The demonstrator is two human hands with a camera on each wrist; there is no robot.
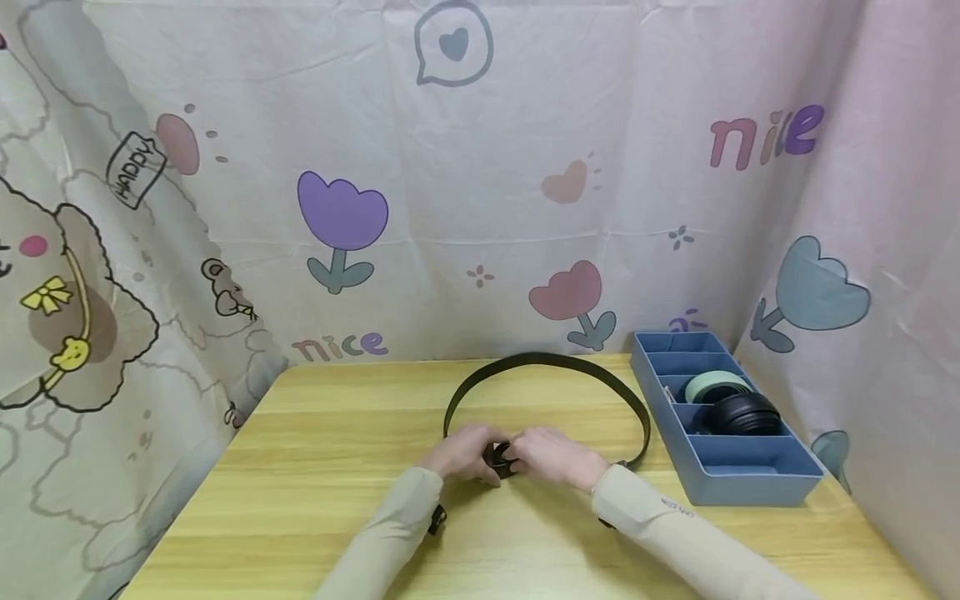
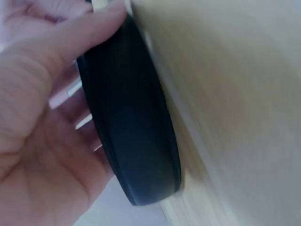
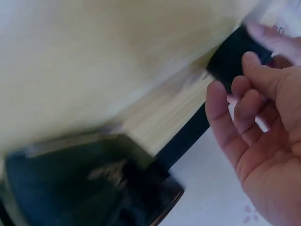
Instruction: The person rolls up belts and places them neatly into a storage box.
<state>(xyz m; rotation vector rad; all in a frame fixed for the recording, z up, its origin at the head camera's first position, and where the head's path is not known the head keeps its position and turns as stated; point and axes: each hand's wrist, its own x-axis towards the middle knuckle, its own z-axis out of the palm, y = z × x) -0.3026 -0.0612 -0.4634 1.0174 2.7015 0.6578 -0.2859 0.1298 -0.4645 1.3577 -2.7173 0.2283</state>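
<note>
A black belt (image 1: 538,359) stands on edge on the wooden table in a wide arc, one end wound into a small coil (image 1: 501,467). My left hand (image 1: 467,452) holds the coil from the left, its thumb along the outer face of the strap (image 2: 131,113) in the left wrist view. From the other side my right hand (image 1: 558,457) pinches the coil between thumb and fingers. The belt's buckle (image 3: 108,181) shows large and blurred in the right wrist view, beside my right wrist. Much of the coil is hidden by the fingers.
A blue divided tray (image 1: 757,492) stands at the table's right side. In its compartments sit a pale green roll (image 1: 708,381) and a black roll (image 1: 744,414). A printed curtain (image 1: 465,192) hangs behind the wooden table (image 1: 322,475).
</note>
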